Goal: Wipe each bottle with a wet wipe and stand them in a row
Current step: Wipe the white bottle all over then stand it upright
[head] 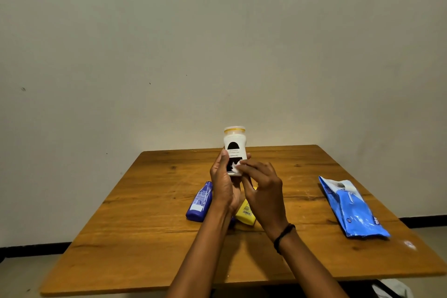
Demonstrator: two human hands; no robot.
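My left hand grips a white bottle with a black label and a pale cap, holding it upright above the wooden table. My right hand pinches a small white wet wipe against the lower front of that bottle. A blue bottle lies on its side on the table under my left forearm. Beside it a yellow bottle lies flat, partly hidden by my hands.
A blue pack of wet wipes lies on the right side of the table. A plain wall stands close behind the far edge. A pale object sits on the floor under the table's front right corner.
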